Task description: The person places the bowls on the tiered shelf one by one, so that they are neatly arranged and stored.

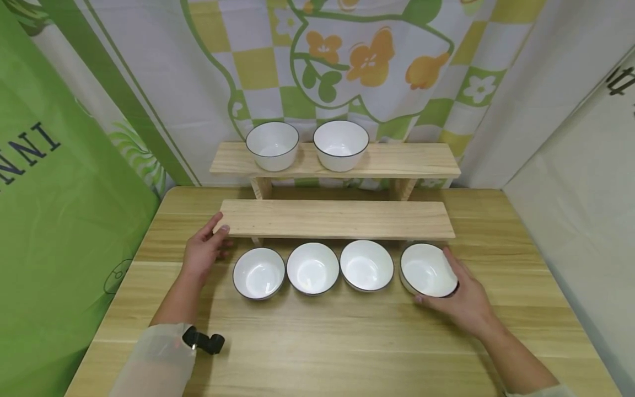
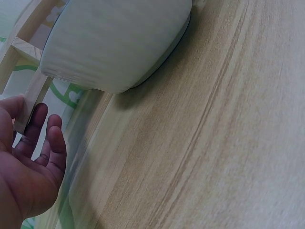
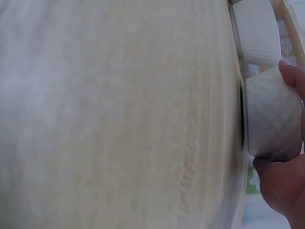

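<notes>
My right hand (image 1: 468, 303) grips the rightmost white bowl (image 1: 428, 269), which has a dark rim, with thumb and fingers spread around its right side. The right wrist view shows that bowl's faceted outer wall (image 3: 271, 114) between the fingers. At the left end of the lower wooden shelf (image 1: 337, 219), my left hand (image 1: 202, 251) pinches the board's end between thumb and fingers, as the left wrist view shows. Three more white bowls stand to the left of the held one: a left bowl (image 1: 259, 273), a middle bowl (image 1: 313, 268) and a right bowl (image 1: 366, 266).
Two similar bowls, one on the left (image 1: 273, 145) and one on the right (image 1: 340, 145), stand on the upper shelf (image 1: 412, 160). The two-step rack is on a wooden table (image 1: 317, 347). Behind it hangs a patterned cloth (image 1: 258, 66); a green cloth (image 1: 64, 220) borders the left.
</notes>
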`<state>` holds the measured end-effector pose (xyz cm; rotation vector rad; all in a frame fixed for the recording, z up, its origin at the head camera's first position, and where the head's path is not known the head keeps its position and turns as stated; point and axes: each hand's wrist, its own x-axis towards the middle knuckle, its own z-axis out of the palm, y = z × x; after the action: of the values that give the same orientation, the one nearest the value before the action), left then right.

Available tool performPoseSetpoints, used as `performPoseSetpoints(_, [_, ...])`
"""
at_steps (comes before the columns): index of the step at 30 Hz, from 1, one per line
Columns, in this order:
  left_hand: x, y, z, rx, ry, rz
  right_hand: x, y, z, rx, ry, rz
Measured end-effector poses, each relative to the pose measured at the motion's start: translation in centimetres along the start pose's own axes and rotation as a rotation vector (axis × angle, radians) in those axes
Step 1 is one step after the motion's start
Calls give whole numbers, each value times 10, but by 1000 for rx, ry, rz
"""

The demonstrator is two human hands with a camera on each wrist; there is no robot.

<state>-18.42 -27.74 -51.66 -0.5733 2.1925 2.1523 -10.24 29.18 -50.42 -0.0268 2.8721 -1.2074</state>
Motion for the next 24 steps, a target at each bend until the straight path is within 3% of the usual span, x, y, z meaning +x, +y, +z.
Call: performPoseSetpoints(24, [-1, 1, -1, 10, -9, 13, 4, -19, -21, 3, 32, -60])
